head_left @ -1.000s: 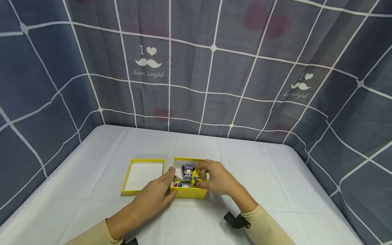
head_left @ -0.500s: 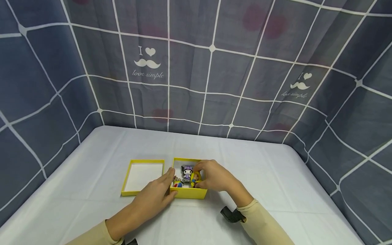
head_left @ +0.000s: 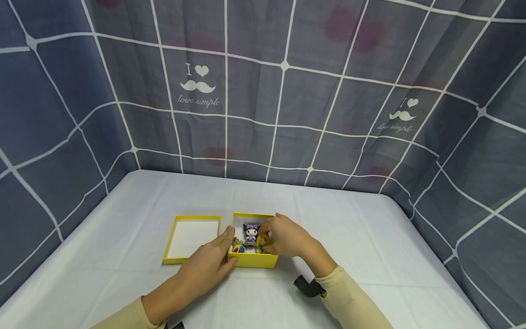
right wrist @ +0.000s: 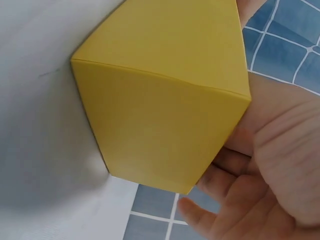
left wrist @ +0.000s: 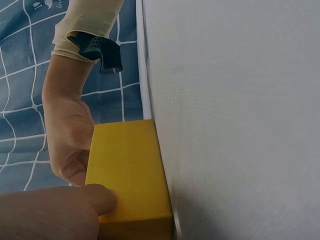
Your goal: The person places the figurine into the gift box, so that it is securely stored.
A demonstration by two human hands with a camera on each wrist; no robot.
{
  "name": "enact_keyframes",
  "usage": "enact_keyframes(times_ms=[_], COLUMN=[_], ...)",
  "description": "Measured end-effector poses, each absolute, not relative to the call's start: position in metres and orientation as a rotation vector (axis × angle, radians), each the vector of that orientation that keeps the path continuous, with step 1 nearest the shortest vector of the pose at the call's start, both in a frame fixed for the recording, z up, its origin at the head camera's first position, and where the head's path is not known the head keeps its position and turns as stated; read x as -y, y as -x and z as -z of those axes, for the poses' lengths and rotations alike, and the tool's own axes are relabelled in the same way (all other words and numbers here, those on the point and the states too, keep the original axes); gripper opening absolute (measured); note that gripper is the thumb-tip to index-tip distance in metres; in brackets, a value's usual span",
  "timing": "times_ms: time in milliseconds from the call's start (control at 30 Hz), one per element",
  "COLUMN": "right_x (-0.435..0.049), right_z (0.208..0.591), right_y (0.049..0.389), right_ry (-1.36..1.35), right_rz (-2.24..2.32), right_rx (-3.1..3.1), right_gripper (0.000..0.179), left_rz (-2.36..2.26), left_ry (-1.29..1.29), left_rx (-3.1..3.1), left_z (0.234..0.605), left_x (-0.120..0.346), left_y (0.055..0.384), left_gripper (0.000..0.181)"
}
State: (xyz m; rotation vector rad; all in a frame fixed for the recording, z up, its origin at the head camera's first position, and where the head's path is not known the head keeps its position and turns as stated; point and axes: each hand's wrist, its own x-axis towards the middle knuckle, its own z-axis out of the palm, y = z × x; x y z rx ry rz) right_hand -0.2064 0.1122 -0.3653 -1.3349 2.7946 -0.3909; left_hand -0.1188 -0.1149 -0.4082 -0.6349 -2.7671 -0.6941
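An open yellow box (head_left: pixel 252 260) with a white inside stands on the table. My left hand (head_left: pixel 207 265) holds its left side, fingers along the side wall and thumb (left wrist: pixel 102 200) against the front face. Over the right wall reaches my right hand (head_left: pixel 287 235), which pinches a yellow-haired figurine (head_left: pixel 263 242) inside the box; its grip is partly hidden by the wall in the right wrist view. Beside that figurine lies a purple, black and white figurine (head_left: pixel 251 234). In the front left corner is a small colourful ball-like charm (head_left: pixel 238 247) with a metal chain.
A shallow yellow-rimmed lid (head_left: pixel 193 237), white inside up, lies left of the box. White cloth (head_left: pixel 349 219) covers the table. A dark checked curtain (head_left: pixel 255 91) encloses the back and sides.
My right hand has shifted slightly left and down, and the yellow-haired figurine has moved a little lower in the box with it. My left hand stays in place.
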Motion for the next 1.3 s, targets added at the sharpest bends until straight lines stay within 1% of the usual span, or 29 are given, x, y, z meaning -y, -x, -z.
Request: enact_keyframes(times_ms=[133,400,633,867,1100,1167,1300], right_x=[-0.111,-0.111,-0.113,-0.119,-0.128,-0.128,-0.124], right_z=[0.365,0.364,0.361,0.358,0.355,0.354,0.351], right_y=[0.209,0.21,0.205,0.198,0.187,0.183,0.177], right_ry=[1.353,1.331,1.27,1.294,1.246,1.236,1.303], right_rz=[0.377,0.36,0.392,0.538,0.715,0.754,0.818], right_rx=[-2.778,-2.77,-2.79,-2.824,-2.887,-2.9,-2.923], right_gripper=[0.02,0.021,0.029,0.026,0.036,0.035,0.032], left_rz=[0.688,0.676,0.679,0.689,0.691,0.693,0.684], left_ry=[0.638,0.64,0.65,0.643,0.625,0.629,0.627], left_rx=[2.759,2.762,2.745,2.772,2.786,2.786,2.778], left_z=[0.409,0.41,0.409,0.409,0.408,0.408,0.408], left_x=[0.115,0.115,0.115,0.115,0.113,0.114,0.115], left_y=[0.119,0.119,0.118,0.118,0.117,0.117,0.118], left_gripper=[0.071,0.071,0.071,0.07,0.071,0.071,0.071])
